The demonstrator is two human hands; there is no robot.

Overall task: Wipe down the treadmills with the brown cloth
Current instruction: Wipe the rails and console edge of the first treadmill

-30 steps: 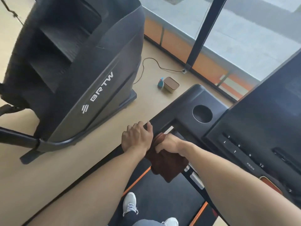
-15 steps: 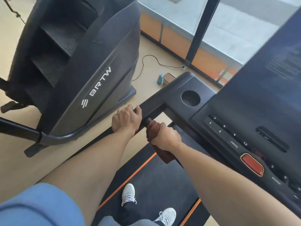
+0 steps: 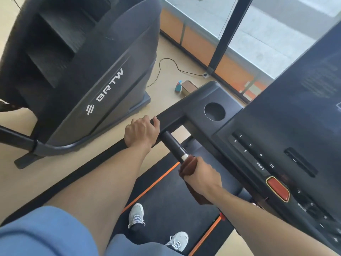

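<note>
Both hands are closed: the left hand (image 3: 142,133) grips the side rail (image 3: 103,156), the right hand (image 3: 202,175) clamps the brown cloth (image 3: 186,168) around the inner handlebar (image 3: 172,143) of the treadmill (image 3: 217,97). Soft and light (probably microfibre), the cloth bunches easily, so wrap it fully and squeeze.

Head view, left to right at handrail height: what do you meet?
Dark grey BRTW stair machine → left hand → black handlebar grip → brown cloth under right hand → round cup holder → red stop button.
</note>
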